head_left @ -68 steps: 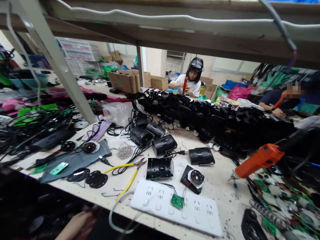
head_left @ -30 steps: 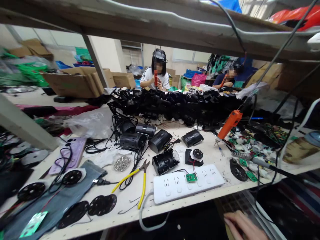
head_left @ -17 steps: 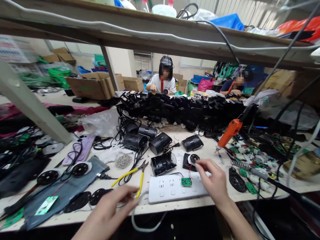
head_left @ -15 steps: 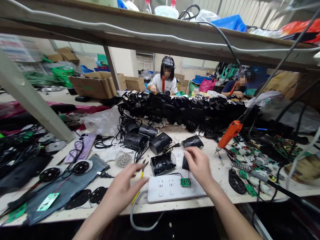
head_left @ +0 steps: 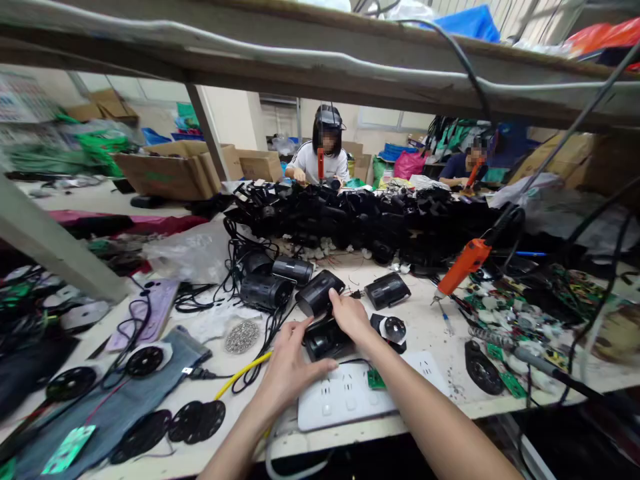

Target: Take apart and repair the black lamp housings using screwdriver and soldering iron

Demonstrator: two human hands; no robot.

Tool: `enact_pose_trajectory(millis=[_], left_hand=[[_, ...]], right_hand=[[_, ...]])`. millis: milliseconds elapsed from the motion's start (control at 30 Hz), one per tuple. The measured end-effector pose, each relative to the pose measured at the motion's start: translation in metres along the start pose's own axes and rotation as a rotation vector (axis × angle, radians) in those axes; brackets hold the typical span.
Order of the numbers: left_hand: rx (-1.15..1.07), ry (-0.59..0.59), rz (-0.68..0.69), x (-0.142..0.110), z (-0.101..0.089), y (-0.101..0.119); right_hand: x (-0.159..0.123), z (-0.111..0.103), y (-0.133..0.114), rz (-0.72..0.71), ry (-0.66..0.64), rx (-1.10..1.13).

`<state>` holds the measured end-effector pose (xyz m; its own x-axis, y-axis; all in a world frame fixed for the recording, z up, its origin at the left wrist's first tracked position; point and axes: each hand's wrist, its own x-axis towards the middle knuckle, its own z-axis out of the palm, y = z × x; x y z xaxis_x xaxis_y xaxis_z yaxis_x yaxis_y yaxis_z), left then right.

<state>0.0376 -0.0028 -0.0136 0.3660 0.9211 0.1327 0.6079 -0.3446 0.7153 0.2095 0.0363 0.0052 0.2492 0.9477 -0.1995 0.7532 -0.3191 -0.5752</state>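
Note:
Both hands meet on a black open speaker shell (head_left: 325, 341) lying just behind the white power strip (head_left: 350, 397). My left hand (head_left: 290, 363) cups its near left side, thumb along the front edge. My right hand (head_left: 350, 317) presses on its far right top, fingers curled over it. A small green circuit board (head_left: 373, 379) on thin wires lies on the strip by my right forearm. A round speaker driver on a black plate (head_left: 393, 330) sits just right of the shell.
Yellow-handled pliers (head_left: 240, 375) lie left of my hands. Black cylindrical housings (head_left: 280, 280) and a long heap of black parts (head_left: 380, 223) stand behind. An orange power screwdriver (head_left: 465, 263) hangs at right. Black discs (head_left: 195, 420), cables and green boards litter the bench. Two people work beyond.
Both hands came up from below the bench edge, reached over the power strip and closed onto the black speaker shell. The view shifted slightly.

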Motion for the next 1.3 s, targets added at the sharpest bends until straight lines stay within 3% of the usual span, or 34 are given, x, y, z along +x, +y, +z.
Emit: enact_pose_trajectory(millis=[100, 200, 467, 600, 667, 767, 833, 900, 967, 1000, 1067, 1133, 1267, 1300], left_hand=[[-0.019, -0.024, -0.051, 0.003, -0.001, -0.001], [-0.001, 0.004, -0.004, 0.001, 0.000, -0.001], [-0.007, 0.311, 0.205, -0.018, -0.001, 0.003], [-0.043, 0.356, 0.261, -0.029, -0.007, 0.013], [-0.201, 0.345, 0.168, -0.038, -0.010, 0.023], [-0.714, 0.237, -0.156, -0.051, -0.016, 0.042], [-1.099, 0.024, -0.444, -0.056, -0.023, 0.052], [-1.325, -0.294, -0.683, -0.057, -0.027, 0.058], [-1.422, -0.517, -0.790, -0.056, -0.025, 0.060], [-1.454, -0.557, -0.797, -0.055, -0.023, 0.061], [-1.522, -0.545, -0.788, -0.056, -0.016, 0.062], [-1.572, -0.520, -0.796, -0.057, -0.010, 0.065], [-1.668, -0.397, -0.862, -0.054, -0.006, 0.070], [-1.689, -0.353, -0.883, -0.052, -0.007, 0.070]], right_hand=[[0.000, -0.002, 0.001, 0.019, -0.045, 0.041], [-0.001, -0.004, 0.003, 0.030, -0.077, 0.110], [-0.018, -0.011, 0.001, 0.025, -0.115, 0.419], [-0.030, -0.022, -0.008, -0.025, -0.174, 0.581], [-0.038, -0.026, -0.009, -0.070, -0.135, 0.618], [-0.053, -0.025, -0.006, -0.146, -0.048, 0.616], [-0.067, -0.022, -0.006, -0.183, -0.013, 0.589], [-0.081, -0.020, -0.008, -0.203, 0.007, 0.562], [-0.094, -0.021, -0.010, -0.220, 0.010, 0.504], [-0.099, -0.023, -0.010, -0.231, 0.001, 0.462], [-0.106, -0.032, -0.004, -0.279, 0.003, 0.369], [-0.108, -0.045, 0.013, -0.345, 0.116, 0.319], [-0.105, -0.063, 0.077, -0.439, 0.665, 0.108], [-0.105, -0.063, 0.094, -0.455, 0.706, 0.065]])
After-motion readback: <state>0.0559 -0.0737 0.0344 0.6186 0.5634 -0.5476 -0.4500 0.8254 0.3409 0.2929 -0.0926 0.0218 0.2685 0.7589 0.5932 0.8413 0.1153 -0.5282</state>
